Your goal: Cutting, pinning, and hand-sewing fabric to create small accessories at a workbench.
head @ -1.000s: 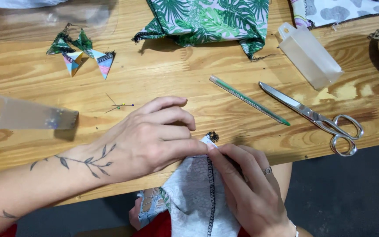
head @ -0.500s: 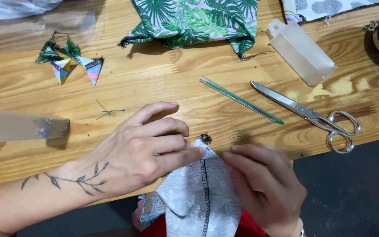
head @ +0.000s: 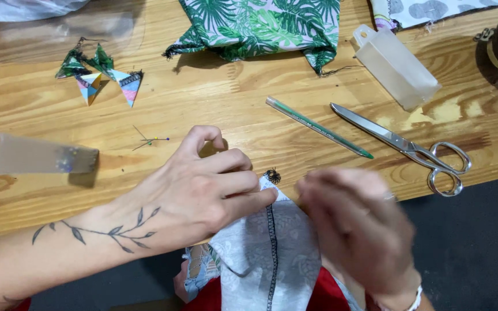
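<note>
Fingers [head: 243, 196] of the left hand [head: 197, 196] lie flat and spread, gripping nothing, pressing a grey patterned fabric piece [head: 272, 253] against the edge of the wooden tabletop [head: 231, 121], seemingly to keep it from slipping. That fabric hangs from the edge down toward the lap, its top corner by a small dark snap [head: 272, 175]. Beside it the right hand [head: 358, 230] is blurred, so I cannot tell whether it holds anything. Scissors [head: 410, 148] and a green pencil [head: 318, 126] lie within easy reach, leafy green cloth [head: 260, 26] farther back
</note>
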